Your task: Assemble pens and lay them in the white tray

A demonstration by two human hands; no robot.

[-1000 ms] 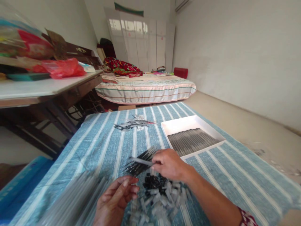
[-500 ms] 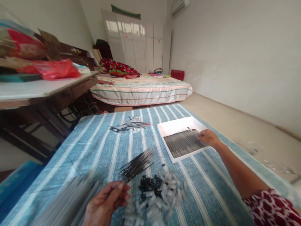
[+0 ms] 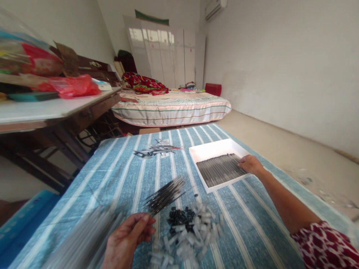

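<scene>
Right hand (image 3: 250,164) at end of gray tubes (image 3: 218,170) lined inside white box (image 3: 209,151), grip unclear; left hand (image 3: 129,232) closed, thumb against forefinger, near thin black rods (image 3: 166,195) on cloth-covered worktop (image 3: 249,213).

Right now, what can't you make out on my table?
- Right hand, head view: its own fingers hide whether anything is pinched over the white box.
- Left hand, head view: curled fingers hide whether it holds anything.
- Grey tubes, head view: too blurred to count, near ends cut off by the bottom edge.
- Paper, head view: print too small, partly covered by thin sticks.
</scene>
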